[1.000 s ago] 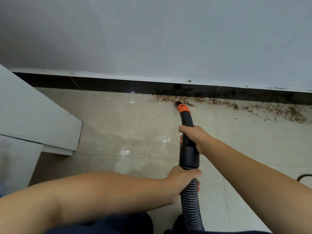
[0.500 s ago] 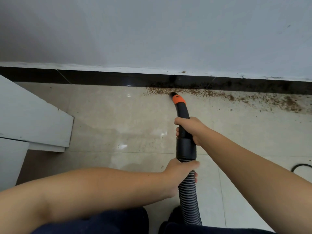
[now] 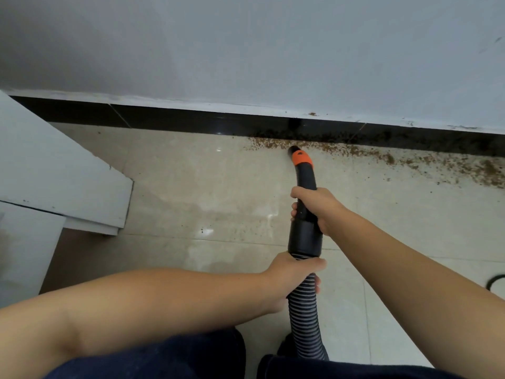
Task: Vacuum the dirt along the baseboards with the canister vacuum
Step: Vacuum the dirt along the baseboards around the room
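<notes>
Head view: my right hand (image 3: 314,206) grips nozzle (image 3: 302,170), left hand (image 3: 292,274) clamps hose (image 3: 304,318). Tip at dirt (image 3: 355,154), 12 o'clock by baseboard (image 3: 191,121). Mid-sweep; next, track toward 2 o'clock.

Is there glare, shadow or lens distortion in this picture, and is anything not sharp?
Head view: small bright glare spots on the floor; the baseboard bows, a wide-angle effect; the wall darkens toward the upper left corner; the dirt and nozzle look sharp enough.
</notes>
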### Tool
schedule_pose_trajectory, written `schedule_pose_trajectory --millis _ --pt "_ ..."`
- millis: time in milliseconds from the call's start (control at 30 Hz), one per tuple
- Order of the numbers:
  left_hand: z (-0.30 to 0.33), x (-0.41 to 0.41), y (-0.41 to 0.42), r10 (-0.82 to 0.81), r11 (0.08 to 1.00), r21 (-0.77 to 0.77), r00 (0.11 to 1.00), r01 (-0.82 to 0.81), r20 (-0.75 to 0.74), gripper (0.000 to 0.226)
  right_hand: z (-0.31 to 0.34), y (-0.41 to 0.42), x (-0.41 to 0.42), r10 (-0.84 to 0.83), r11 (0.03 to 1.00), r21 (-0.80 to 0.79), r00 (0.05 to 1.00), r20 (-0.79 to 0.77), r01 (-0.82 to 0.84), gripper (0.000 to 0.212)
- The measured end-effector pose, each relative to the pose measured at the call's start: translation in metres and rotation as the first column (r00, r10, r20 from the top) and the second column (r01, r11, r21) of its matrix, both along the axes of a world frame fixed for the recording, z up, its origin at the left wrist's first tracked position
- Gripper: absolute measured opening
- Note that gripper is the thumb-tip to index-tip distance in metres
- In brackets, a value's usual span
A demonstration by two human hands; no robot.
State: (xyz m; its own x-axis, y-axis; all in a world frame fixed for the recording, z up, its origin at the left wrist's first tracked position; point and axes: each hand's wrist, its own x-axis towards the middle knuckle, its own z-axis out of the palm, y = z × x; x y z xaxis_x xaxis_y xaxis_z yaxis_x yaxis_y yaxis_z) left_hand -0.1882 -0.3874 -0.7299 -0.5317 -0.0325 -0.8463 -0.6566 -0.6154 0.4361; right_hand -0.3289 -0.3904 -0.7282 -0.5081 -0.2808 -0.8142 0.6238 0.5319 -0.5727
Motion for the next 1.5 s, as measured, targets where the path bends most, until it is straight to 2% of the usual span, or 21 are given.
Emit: schedule_pose_trajectory --millis 233,533,700,800,967,1200,1367,1500 --pt "0.000 -0.015 0.002 -0.037 0.999 0.004 0.999 0.037 -0.002 0.012 0.001 0.011 -0.015 -0.088 0.996 0.012 0.996 -0.007 0.088 0.018" --pt "0.000 0.017 -0.013 0.115 0.993 -0.003 0.992 -0.115 0.043 0.015 0.003 -0.034 0.022 0.161 0.986 -0.035 0.987 0.016 -0.161 0.018" --pt "-0.001 0.031 -0.028 0.181 0.983 -0.025 0.982 -0.180 0.055 0.014 0.000 -0.058 0.039 0.239 0.970 -0.057 0.971 0.029 -0.237 0.022" --pt "-0.001 0.028 -0.035 0.185 0.982 -0.045 0.982 -0.183 0.042 0.013 0.002 -0.066 0.037 0.215 0.975 -0.064 0.976 0.016 -0.214 0.021" --pt "0.000 0.014 -0.030 0.095 0.995 -0.043 0.995 -0.094 0.024 0.013 0.003 -0.046 0.018 0.093 0.995 -0.029 0.996 0.004 -0.093 0.015" --pt "0.004 -0.012 -0.015 -0.034 0.999 -0.017 0.999 0.034 -0.001 0.013 0.000 -0.008 -0.013 -0.072 0.997 0.009 0.997 -0.023 0.072 0.023" --pt "0.003 -0.014 -0.018 -0.018 1.000 -0.005 1.000 0.018 0.003 0.013 -0.002 -0.010 -0.015 -0.094 0.996 0.000 0.995 -0.021 0.094 0.020" --pt "0.005 -0.009 -0.023 0.016 1.000 -0.013 1.000 -0.016 0.005 0.012 -0.004 -0.023 -0.010 -0.032 0.999 -0.005 0.999 -0.022 0.031 0.021"
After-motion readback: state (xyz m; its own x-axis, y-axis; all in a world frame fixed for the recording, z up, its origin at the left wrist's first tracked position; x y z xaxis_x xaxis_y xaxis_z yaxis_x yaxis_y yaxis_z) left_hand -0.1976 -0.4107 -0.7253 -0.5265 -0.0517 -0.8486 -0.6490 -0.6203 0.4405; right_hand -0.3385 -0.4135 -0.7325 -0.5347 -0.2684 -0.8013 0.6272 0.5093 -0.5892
